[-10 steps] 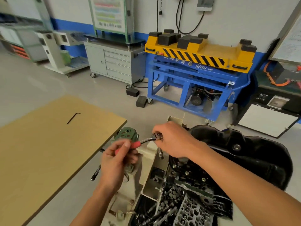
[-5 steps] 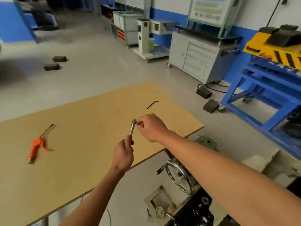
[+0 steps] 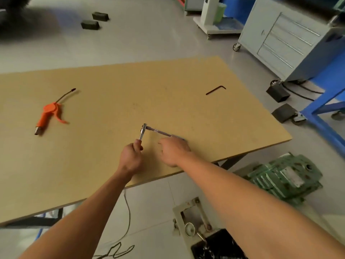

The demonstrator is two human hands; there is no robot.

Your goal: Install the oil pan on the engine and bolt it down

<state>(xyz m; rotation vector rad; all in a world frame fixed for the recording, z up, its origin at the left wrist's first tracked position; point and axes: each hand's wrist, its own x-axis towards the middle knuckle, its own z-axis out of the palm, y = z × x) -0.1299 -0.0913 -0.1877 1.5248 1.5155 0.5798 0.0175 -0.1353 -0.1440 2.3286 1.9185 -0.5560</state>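
Observation:
My left hand (image 3: 133, 155) grips the handle of a small ratchet (image 3: 142, 132), which points up over the wooden table (image 3: 104, 101). A thin extension bar (image 3: 158, 131) runs from the ratchet head to the right. My right hand (image 3: 174, 150) is closed over its far end, just above the table top. Only a dark corner of the engine (image 3: 214, 245) shows at the bottom edge, beside a cream bracket (image 3: 188, 215). The oil pan is out of view.
An orange air blow gun (image 3: 46, 113) lies on the table's left side and a black hex key (image 3: 215, 90) at its far right. A green gearbox (image 3: 283, 176), a grey drawer cabinet (image 3: 280, 40), a blue frame (image 3: 324, 111) and black floor blocks (image 3: 278, 93) stand to the right.
The view has swung left from the engine to the table. Both hands carried the ratchet over the table, and the extension bar now sticks out sideways from its head.

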